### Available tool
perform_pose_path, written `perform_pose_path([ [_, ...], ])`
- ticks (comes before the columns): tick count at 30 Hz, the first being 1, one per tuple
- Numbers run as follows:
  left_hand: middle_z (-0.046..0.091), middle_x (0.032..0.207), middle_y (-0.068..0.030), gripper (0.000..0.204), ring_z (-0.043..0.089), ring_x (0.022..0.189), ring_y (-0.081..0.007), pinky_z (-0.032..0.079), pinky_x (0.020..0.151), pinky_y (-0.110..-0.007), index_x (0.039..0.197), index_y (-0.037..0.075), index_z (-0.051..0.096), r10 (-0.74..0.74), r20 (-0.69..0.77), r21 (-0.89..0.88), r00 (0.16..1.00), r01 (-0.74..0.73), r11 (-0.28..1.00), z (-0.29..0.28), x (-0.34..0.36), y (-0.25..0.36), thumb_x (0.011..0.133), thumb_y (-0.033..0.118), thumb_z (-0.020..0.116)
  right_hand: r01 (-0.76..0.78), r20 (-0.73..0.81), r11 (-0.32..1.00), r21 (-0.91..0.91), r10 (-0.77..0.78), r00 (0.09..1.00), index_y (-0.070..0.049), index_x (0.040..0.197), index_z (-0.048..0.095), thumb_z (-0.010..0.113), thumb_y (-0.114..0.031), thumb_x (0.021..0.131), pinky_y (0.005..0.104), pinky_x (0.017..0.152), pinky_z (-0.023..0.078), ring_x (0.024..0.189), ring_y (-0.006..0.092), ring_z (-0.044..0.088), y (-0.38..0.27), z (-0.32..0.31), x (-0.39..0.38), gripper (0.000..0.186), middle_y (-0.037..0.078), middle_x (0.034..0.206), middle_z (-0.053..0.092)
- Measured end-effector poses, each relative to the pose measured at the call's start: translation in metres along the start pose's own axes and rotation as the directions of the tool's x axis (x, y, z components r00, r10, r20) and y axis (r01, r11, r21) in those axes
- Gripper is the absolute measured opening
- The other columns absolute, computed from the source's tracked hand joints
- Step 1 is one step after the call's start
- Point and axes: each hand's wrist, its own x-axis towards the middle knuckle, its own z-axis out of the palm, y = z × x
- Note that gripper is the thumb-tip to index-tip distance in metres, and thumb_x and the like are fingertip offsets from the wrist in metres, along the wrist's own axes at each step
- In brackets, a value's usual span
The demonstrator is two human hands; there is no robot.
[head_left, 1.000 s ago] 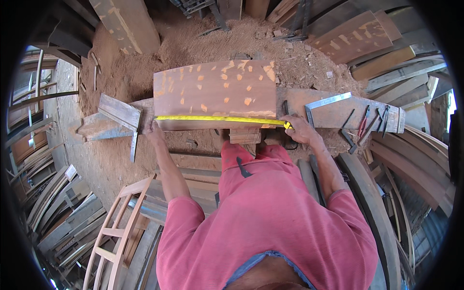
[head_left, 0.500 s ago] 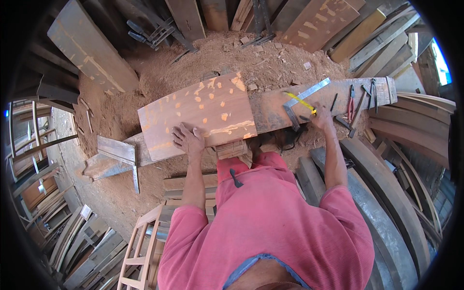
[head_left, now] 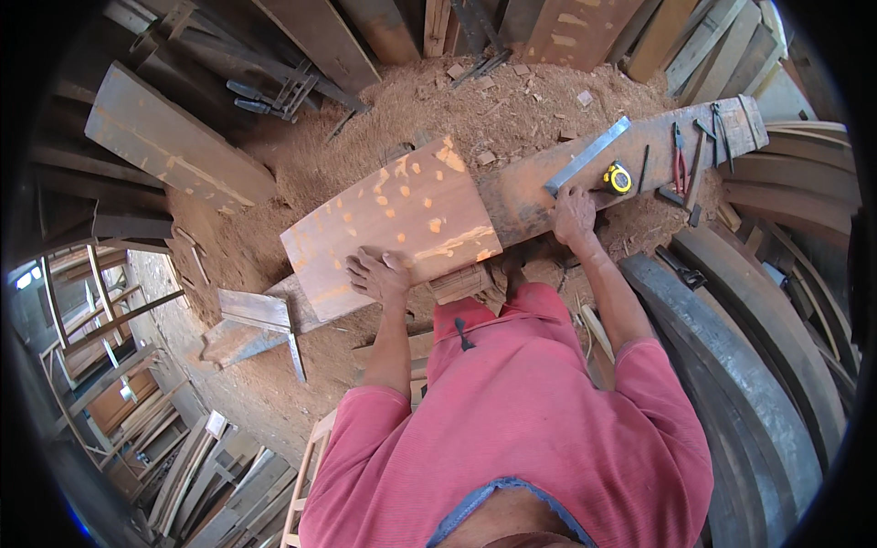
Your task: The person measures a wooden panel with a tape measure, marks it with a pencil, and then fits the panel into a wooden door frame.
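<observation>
Here, seen from above, a person in a red shirt [head_left: 521, 429] leans over a long wooden counter [head_left: 530, 187] set on a floor deep in sawdust [head_left: 512, 100]. At far left, a loose plank [head_left: 174, 146] lies by stacked timber, and a small wooden offcut [head_left: 251, 315] sits on the floor just off the counter's end. On the counter rests a broad, pale-flecked board [head_left: 393, 224], tilted across it. The left hand [head_left: 379, 272] lies flat on the board's near edge, fingers spread, pressing down and gripping nothing. Further right, the right hand [head_left: 574, 212] rests palm-down on the bare counter, fingers loose and empty, its fingertips touching the lower end of a metal square [head_left: 589, 155] that runs diagonally up the counter. Just beside that hand, to its right, sits a yellow tape measure [head_left: 618, 178], untouched. Beyond it lie a pencil [head_left: 643, 169], red-handled pliers [head_left: 680, 157] and other small tools, near the counter's right end. Curved dark planks [head_left: 731, 365] are stacked at the person's right.
</observation>
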Motion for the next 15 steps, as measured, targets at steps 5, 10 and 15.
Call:
perform_pose_path([
  [5, 0.026, 0.152, -0.0321, 0.073, 0.022, 0.14, -0.049, 0.015, 0.112, -0.063, 0.148, 0.003, 0.028, 0.014, -0.001, 0.023, 1.0, -0.014, 1.0, 0.002, 0.0, -0.001, 0.089, 0.043, 0.046, -0.075, 0.093, 0.995, 0.064, 0.069, 0.993, 0.0, 0.112, 0.057, 0.065, -0.022, 0.083, 0.0465, 0.087, 0.05, 0.098, 0.039, 0.064, -0.004, 0.017, 0.003, 0.037, 0.024, 0.106, 0.063],
  [10, 0.02, 0.154, -0.0338, 0.075, 0.017, 0.142, -0.0516, 0.011, 0.113, -0.064, 0.149, 0.001, 0.025, 0.017, 0.041, 0.02, 0.999, -0.018, 1.0, 0.006, -0.002, -0.004, 0.089, 0.041, 0.047, -0.12, -0.148, 0.912, 0.391, 0.191, 0.97, 0.001, 0.109, 0.055, 0.057, -0.018, 0.084, 0.0504, 0.082, 0.051, 0.093, 0.0434, 0.063, -0.025, -0.021, -0.037, 0.031, 0.025, 0.1, 0.063],
  [15, 0.015, 0.156, -0.0346, 0.08, 0.011, 0.143, -0.0538, 0.007, 0.114, -0.065, 0.148, -0.006, 0.021, 0.182, 0.158, 0.014, 0.971, -0.186, 0.982, 0.004, 0.006, -0.02, 0.089, 0.04, 0.048, -0.243, -0.296, 0.641, 0.728, 0.614, 0.731, 0.001, 0.105, 0.055, 0.053, -0.015, 0.082, 0.0517, 0.08, 0.05, 0.085, 0.0465, 0.062, -0.051, -0.038, -0.1, 0.028, 0.028, 0.087, 0.061],
])
